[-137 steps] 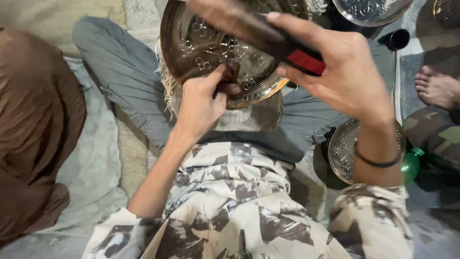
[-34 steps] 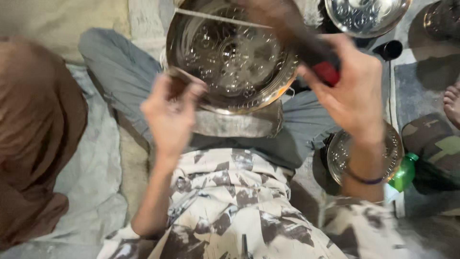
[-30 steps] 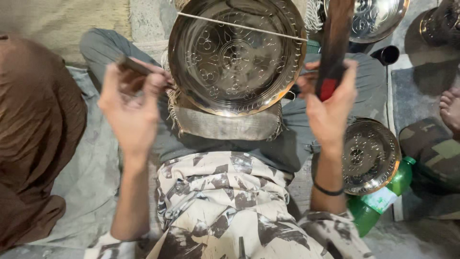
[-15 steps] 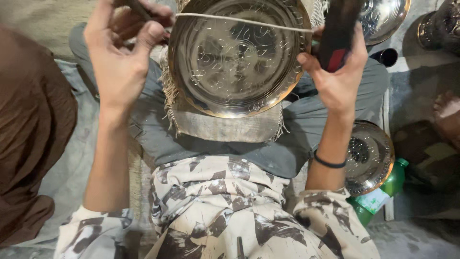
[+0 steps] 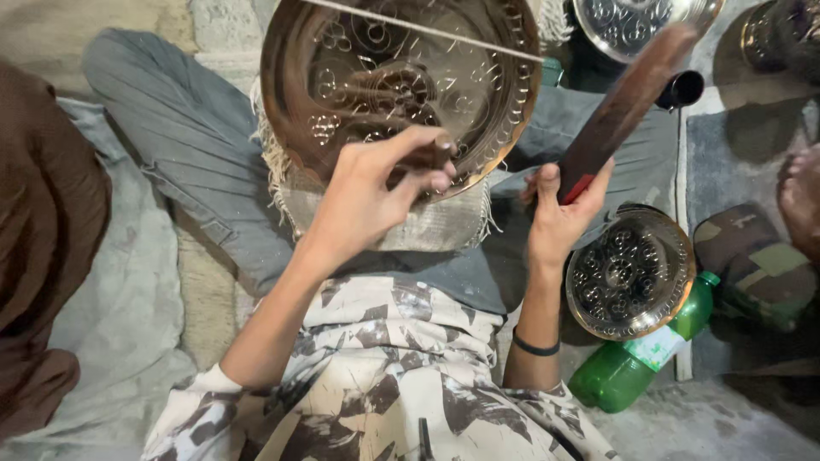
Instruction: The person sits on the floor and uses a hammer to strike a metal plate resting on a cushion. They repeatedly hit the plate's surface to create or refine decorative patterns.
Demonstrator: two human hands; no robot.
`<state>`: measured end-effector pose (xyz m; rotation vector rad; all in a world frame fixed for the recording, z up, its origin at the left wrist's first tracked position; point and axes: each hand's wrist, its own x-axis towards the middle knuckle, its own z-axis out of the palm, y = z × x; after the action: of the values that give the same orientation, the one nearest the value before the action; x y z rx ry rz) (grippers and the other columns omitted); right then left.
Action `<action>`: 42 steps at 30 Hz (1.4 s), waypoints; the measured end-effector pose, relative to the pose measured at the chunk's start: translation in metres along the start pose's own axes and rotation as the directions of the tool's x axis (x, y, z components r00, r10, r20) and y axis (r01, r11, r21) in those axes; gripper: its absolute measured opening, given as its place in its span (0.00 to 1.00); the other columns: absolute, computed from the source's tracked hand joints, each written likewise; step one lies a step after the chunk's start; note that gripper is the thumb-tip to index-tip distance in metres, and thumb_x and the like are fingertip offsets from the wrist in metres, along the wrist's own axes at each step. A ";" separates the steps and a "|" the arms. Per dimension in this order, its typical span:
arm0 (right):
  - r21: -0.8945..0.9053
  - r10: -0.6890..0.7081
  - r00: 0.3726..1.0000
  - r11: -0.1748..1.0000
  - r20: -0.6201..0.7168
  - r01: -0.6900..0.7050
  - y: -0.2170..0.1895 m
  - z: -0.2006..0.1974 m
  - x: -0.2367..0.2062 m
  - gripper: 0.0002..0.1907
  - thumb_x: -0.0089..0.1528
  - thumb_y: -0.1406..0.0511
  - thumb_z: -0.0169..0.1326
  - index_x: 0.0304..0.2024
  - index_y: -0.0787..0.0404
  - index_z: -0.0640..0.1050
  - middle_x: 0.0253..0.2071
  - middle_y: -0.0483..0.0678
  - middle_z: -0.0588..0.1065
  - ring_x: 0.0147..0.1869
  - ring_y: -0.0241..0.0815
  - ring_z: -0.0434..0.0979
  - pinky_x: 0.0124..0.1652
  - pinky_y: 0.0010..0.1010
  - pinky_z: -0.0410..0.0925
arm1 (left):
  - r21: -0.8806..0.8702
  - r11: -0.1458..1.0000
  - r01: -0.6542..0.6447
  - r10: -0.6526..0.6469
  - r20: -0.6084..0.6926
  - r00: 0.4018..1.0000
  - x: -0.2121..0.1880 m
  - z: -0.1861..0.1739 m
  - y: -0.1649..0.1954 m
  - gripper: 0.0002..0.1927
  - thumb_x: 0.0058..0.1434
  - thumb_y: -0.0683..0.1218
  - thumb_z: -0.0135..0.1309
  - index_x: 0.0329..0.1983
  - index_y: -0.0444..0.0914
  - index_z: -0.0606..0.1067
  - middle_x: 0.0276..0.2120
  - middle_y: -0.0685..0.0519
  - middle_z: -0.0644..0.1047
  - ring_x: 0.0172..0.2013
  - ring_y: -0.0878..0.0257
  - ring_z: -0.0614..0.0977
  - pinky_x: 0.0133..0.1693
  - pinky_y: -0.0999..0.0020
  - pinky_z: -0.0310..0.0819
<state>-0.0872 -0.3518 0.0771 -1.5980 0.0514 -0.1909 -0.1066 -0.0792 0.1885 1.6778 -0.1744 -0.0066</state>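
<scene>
The left hand [image 5: 376, 192] reaches over the engraved metal tray [image 5: 401, 85], which rests tilted on a fringed cloth pad [image 5: 427, 226] across the person's lap. Its grip is nearly closed: thumb and fingertips pinch a small dark tool [image 5: 431, 158] whose tip meets the lower part of the tray's patterned face. The right hand [image 5: 559, 213] sits just beside the tray's right rim, fingers wrapped firmly round the red end of a long dark mallet [image 5: 623, 107] that slants up and away to the right, blurred. A smaller embossed dish [image 5: 630, 271] lies on the floor near the right wrist, touching a green plastic bottle [image 5: 636, 367].
</scene>
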 end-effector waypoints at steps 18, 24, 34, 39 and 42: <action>-0.516 0.038 0.515 0.041 0.856 0.856 -0.166 0.037 0.079 0.39 0.56 0.58 0.70 0.70 0.50 0.75 0.30 0.50 0.79 0.29 0.49 0.79 0.28 0.38 0.71 | 0.301 0.950 -0.083 0.110 -0.074 0.991 0.006 0.006 -0.021 0.14 0.60 0.35 0.58 0.49 0.34 0.75 0.35 0.46 0.83 0.36 0.54 0.88 0.38 0.65 0.80; -0.493 -0.236 0.625 0.438 0.744 0.752 -0.158 0.031 0.072 0.26 0.69 0.65 0.69 0.64 0.55 0.69 0.47 0.54 0.78 0.43 0.47 0.82 0.44 0.33 0.75 | 0.270 0.953 -0.135 0.133 0.026 0.991 0.012 0.003 -0.021 0.17 0.59 0.35 0.56 0.53 0.33 0.76 0.33 0.44 0.82 0.34 0.55 0.87 0.37 0.66 0.80; -0.693 -0.097 0.877 0.575 0.470 0.435 -0.153 0.024 0.032 0.41 0.60 0.70 0.68 0.72 0.47 0.67 0.36 0.52 0.74 0.35 0.50 0.76 0.36 0.39 0.70 | 0.197 0.968 -0.154 0.083 0.330 0.940 0.036 -0.009 -0.014 0.22 0.50 0.32 0.50 0.50 0.35 0.76 0.29 0.48 0.82 0.31 0.59 0.88 0.37 0.67 0.81; -0.662 -0.289 0.710 0.259 0.642 0.704 -0.124 0.014 0.013 0.44 0.51 0.75 0.64 0.69 0.52 0.66 0.50 0.57 0.78 0.45 0.55 0.81 0.43 0.37 0.73 | 0.162 0.953 -0.255 0.158 0.452 0.878 0.043 -0.015 -0.018 0.22 0.49 0.31 0.52 0.49 0.34 0.75 0.32 0.47 0.82 0.35 0.57 0.87 0.39 0.66 0.79; -0.594 -0.320 0.815 0.565 0.483 0.573 -0.108 -0.003 0.003 0.38 0.65 0.74 0.63 0.73 0.56 0.61 0.56 0.61 0.75 0.52 0.54 0.82 0.50 0.38 0.74 | 0.193 0.942 -0.275 0.151 0.488 0.859 0.046 -0.015 -0.017 0.23 0.48 0.31 0.53 0.49 0.34 0.76 0.31 0.48 0.82 0.33 0.56 0.86 0.38 0.64 0.78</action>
<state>-0.0944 -0.3511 0.1846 -2.4133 -0.6431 -0.3358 -0.0575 -0.0683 0.1778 1.8846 -0.7594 -0.2333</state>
